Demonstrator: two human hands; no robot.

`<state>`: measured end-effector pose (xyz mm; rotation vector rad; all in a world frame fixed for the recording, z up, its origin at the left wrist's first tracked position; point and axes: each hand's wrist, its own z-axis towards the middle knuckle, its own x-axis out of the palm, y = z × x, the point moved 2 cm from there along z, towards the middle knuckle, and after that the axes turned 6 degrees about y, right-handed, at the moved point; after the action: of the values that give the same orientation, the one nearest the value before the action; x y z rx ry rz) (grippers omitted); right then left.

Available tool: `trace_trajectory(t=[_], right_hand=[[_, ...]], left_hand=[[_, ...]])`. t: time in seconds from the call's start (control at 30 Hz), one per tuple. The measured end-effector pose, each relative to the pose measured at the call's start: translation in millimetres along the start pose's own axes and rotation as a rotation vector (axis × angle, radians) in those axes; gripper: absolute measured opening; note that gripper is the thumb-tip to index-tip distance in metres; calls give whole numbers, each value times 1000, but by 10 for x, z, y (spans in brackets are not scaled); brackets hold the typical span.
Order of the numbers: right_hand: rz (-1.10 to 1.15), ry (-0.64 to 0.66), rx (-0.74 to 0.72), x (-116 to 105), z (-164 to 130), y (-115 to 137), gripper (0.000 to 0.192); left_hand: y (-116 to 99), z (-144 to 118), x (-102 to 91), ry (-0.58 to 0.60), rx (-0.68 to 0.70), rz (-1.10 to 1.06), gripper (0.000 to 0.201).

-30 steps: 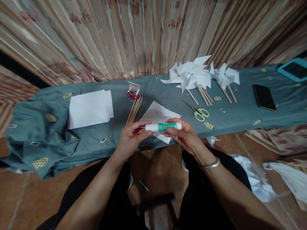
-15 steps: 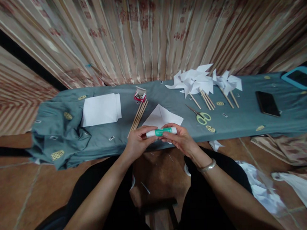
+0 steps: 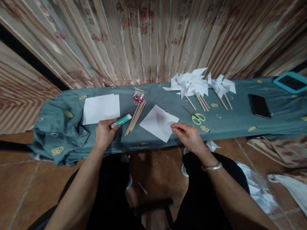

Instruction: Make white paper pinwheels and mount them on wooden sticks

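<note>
My left hand (image 3: 105,134) is closed around a green-and-white glue stick (image 3: 122,120), above the cloth left of several wooden sticks (image 3: 135,118). Turned like a diamond, a white square of paper (image 3: 157,123) with crease lines lies between my hands. My right hand (image 3: 190,137), a bracelet on its wrist, has thumb and fingertips drawn together at the paper's lower right edge. Whether the fingers hold the paper or something small is hidden.
A stack of white paper (image 3: 101,108) and an open box of metal pins (image 3: 138,95) lie to the left. Paper pinwheels (image 3: 192,82), green-handled scissors (image 3: 198,118), a dark phone (image 3: 260,106) and a blue-framed tablet (image 3: 294,82) are on the right. A curtain (image 3: 150,44) hangs behind.
My hands have parted from the glue stick they both held. The left has carried it leftward; the right has come to the paper's edge, leaving the square uncovered.
</note>
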<state>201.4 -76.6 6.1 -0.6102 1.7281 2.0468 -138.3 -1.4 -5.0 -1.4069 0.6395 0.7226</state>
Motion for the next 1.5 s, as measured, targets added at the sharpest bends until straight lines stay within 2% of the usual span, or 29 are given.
trace_trajectory(t=[0.07, 0.13, 0.2, 0.23, 0.3, 0.37, 0.43, 0.53, 0.6, 0.73, 0.87, 1.07, 1.13, 1.3, 1.5], right_hand=[[30, 41, -20, 2, -65, 129, 17], [111, 73, -33, -10, -123, 262, 17], [131, 104, -74, -33, -154, 344, 18], [100, 104, -93, -49, -155, 349, 18], [-23, 100, -119, -73, -132, 291, 18], [-182, 109, -151, -71, -101, 179, 23], [-280, 140, -186, -34, -86, 69, 35], [-327, 199, -216, 66, -105, -34, 52], [-341, 230, -222, 134, -124, -72, 55], [-337, 257, -226, 198, -123, -124, 46], [-269, 243, -191, 169, -94, -131, 37], [-191, 251, -98, 111, -65, -50, 55], [-154, 214, -68, 128, -42, -42, 49], [-70, 60, 6, 274, 65, -64, 17], [-6, -39, 50, 410, 191, -60, 3]], left_hand=[[16, -7, 7, 1, 58, 48, 31], [-14, -38, 16, -52, 145, 85, 36], [-127, -109, 62, -110, 267, 112, 41], [-222, -161, 116, -96, 354, 118, 38], [-464, -286, 286, 10, 571, 93, 29], [-706, -406, 509, 203, 753, 67, 27], [-872, -472, 710, 329, 829, 89, 33], [-941, -453, 888, 399, 810, 111, 37], [-913, -410, 930, 415, 785, 95, 33], [-854, -358, 935, 411, 759, 63, 24], [-852, -351, 930, 418, 743, 25, 21], [-873, -339, 928, 360, 746, -43, 22], [-880, -331, 936, 342, 728, -61, 22], [-894, -281, 961, 350, 652, -88, 21], [-920, -198, 981, 352, 620, -104, 21]])
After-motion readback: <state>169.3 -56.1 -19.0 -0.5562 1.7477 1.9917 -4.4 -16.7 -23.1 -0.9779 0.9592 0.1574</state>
